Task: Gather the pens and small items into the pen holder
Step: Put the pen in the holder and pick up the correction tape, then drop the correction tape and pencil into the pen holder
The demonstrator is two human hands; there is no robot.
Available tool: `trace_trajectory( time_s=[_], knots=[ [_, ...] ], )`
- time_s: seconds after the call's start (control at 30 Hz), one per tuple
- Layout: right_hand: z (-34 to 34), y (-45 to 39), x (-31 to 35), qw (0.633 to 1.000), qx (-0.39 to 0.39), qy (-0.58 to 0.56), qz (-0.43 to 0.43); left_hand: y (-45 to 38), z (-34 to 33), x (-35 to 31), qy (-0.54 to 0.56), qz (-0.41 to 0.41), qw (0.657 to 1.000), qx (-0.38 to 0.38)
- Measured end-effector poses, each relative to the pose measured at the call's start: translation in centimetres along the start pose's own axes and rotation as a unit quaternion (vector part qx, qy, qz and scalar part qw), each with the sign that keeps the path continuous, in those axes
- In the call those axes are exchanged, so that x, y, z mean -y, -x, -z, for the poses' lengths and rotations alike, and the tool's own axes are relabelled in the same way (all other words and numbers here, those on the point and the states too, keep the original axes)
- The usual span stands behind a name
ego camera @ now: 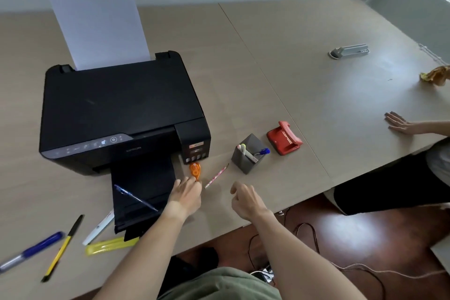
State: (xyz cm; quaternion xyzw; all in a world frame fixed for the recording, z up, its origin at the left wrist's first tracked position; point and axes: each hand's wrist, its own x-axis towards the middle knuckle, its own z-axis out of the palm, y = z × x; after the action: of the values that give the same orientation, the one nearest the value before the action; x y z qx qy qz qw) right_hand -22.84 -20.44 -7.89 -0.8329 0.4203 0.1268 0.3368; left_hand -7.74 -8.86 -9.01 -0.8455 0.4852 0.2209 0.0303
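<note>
A grey square pen holder (246, 162) stands on the table with a white marker (247, 153) and a blue pen (262, 152) inside. My left hand (186, 193) reaches to an orange correction tape (195, 171), its fingertips touching the near end. A pink pencil (216, 176) lies between my hands. My right hand (246, 198) hovers loosely curled and holds nothing. A blue pen (135, 197) rests on the printer tray. At the near left lie a blue marker (34, 251), a black-and-yellow pen (62, 248), a white pen (98, 228) and a yellow cutter (110, 246).
A black printer (117, 114) with a paper sheet (99, 31) fills the left of the table. A red hole punch (284, 138) sits right of the holder. Another person's hand (399, 124) rests at the right edge. A grey object (349, 50) lies far right.
</note>
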Motion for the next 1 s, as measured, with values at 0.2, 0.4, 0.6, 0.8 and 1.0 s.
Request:
trace_trajectory(
  time_s=[0.2, 0.4, 0.6, 0.8, 1.0],
  knots=[
    [-2.6, -4.1, 3.4, 0.988, -0.03, 0.111, 0.104, 0.9, 0.2, 0.8, 0.008, -0.003, 0.998, -0.069],
    [-3.3, -4.5, 1.7, 0.971, -0.06, 0.193, 0.127, -0.8, 0.7, 1.6, -0.007, 0.021, 0.998, -0.065],
    [-3.4, -1.9, -2.7, 0.966, -0.078, 0.201, 0.142, -3.1, 0.5, 0.4, -0.024, 0.042, 0.999, -0.02],
    [-4.0, 0.5, -4.3, 0.961, -0.118, 0.219, 0.125, -3.5, 0.3, -1.5, 0.025, 0.06, 0.998, 0.001],
    [-4.5, 0.9, -3.6, 0.964, -0.144, 0.194, 0.11, -3.4, 0.4, -1.5, 0.082, 0.036, 0.996, -0.004]
  ],
)
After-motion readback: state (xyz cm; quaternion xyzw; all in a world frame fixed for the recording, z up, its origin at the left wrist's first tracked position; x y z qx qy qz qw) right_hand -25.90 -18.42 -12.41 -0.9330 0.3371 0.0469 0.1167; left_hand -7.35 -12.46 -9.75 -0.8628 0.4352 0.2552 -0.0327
